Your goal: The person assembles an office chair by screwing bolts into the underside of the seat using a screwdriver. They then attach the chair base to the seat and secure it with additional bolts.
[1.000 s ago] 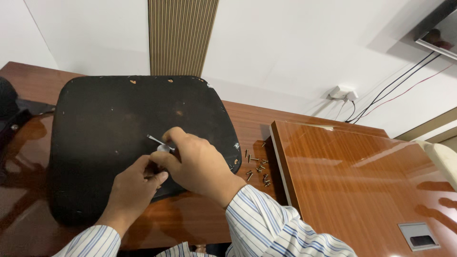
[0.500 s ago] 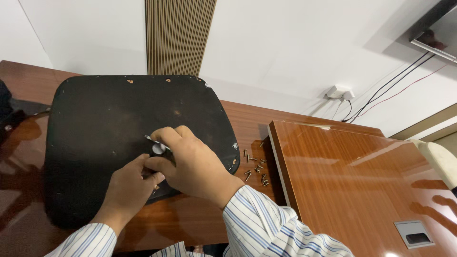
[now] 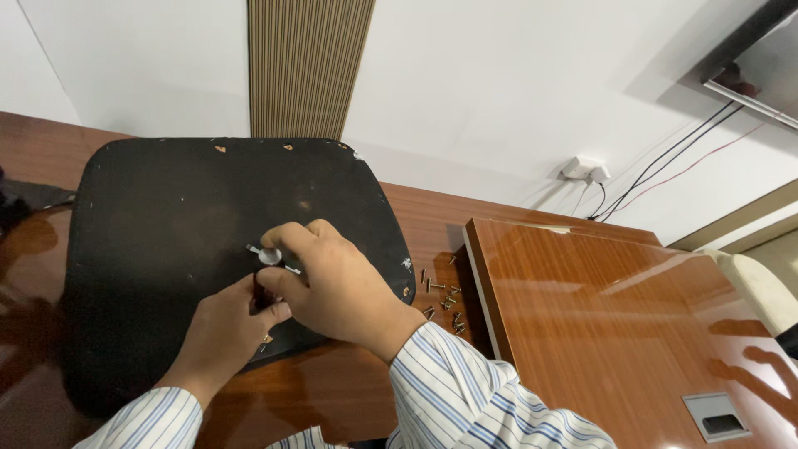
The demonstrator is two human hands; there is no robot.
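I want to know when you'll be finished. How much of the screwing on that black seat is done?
No fitted screw shows on the black seat panel. In hand: the right hand pinches a small silver tool while the left hand steadies something beneath it. Left: loose screws lie on the wooden desk.

One black seat panel point(image 3: 166, 233), two hands, one small metal tool point(image 3: 268, 256), roughly ten loose screws point(image 3: 440, 295).

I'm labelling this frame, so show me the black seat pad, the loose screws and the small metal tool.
black seat pad point(image 3: 166, 216), head view, bare upper face.
loose screws point(image 3: 440, 295), head view, cluster's middle.
small metal tool point(image 3: 268, 255), head view, round silver head.
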